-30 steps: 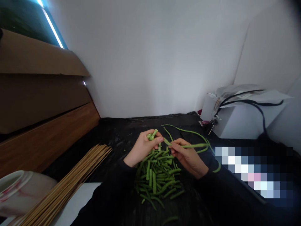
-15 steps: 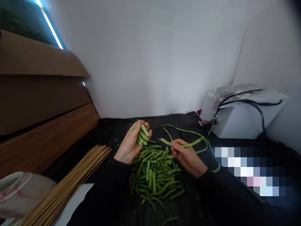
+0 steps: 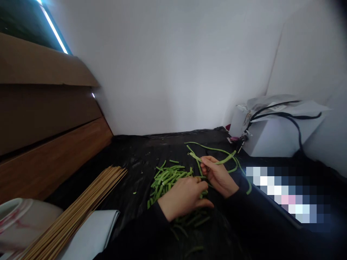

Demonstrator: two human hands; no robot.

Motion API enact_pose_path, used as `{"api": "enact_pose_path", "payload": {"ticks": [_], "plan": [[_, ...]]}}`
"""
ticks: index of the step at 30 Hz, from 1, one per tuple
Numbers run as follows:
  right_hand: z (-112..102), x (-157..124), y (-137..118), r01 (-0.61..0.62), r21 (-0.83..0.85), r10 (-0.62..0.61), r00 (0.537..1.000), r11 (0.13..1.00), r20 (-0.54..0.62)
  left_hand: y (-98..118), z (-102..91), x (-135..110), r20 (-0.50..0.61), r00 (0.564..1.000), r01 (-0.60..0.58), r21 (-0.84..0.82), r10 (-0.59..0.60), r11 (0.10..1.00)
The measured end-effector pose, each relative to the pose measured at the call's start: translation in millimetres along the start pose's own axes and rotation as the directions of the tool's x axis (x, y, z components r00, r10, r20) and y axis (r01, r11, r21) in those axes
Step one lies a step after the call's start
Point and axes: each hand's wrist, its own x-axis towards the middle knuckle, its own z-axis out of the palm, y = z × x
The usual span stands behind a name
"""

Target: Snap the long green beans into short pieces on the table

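Note:
A pile of short cut green bean pieces [image 3: 169, 178] lies on a black plastic sheet [image 3: 135, 155]. My left hand [image 3: 183, 196] rests palm down on the near part of the pile, fingers curled over the pieces. My right hand [image 3: 218, 175] is just right of it and pinches a long uncut green bean [image 3: 213, 160] that sticks out to the upper left and trails off to the right. More long beans [image 3: 214, 148] curve behind it.
A bundle of bamboo skewers [image 3: 81, 206] lies at the left, over a white sheet [image 3: 94, 231]. A white and pink bowl [image 3: 16, 220] sits at the lower left. Wooden boards [image 3: 54, 151] rise on the left. A white box with black cables [image 3: 271, 133] stands at the right.
My left hand, which held a handful of cut pieces up above the pile, has come down onto the pile's near side. The right hand has barely moved.

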Motion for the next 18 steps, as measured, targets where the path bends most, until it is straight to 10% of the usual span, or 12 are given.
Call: {"api": "enact_pose_path", "payload": {"ticks": [4,11,15,18], "plan": [[0.2,0.3,-0.4,0.008,0.006,-0.008,1.000,1.000,0.007,2.9,14.6,-1.6,0.030,0.995,-0.096,0.187,0.092,0.978],[0.4,-1.3,-0.8,0.003,0.022,-0.004,0.999,1.000,0.034,-7.9,-1.2,2.4,-0.237,0.966,-0.113,-0.021,0.105,0.993],[1.4,-1.8,-0.8,-0.012,0.045,0.010,0.999,0.999,0.044,-24.3,-22.6,4.3,-0.631,0.760,0.047,-0.187,-0.157,0.981],[2.8,-3.0,-0.7,-0.034,0.049,0.032,0.998,0.998,0.053,-41.6,-33.2,3.1,-0.620,0.697,0.146,-0.369,-0.360,0.918]]}}
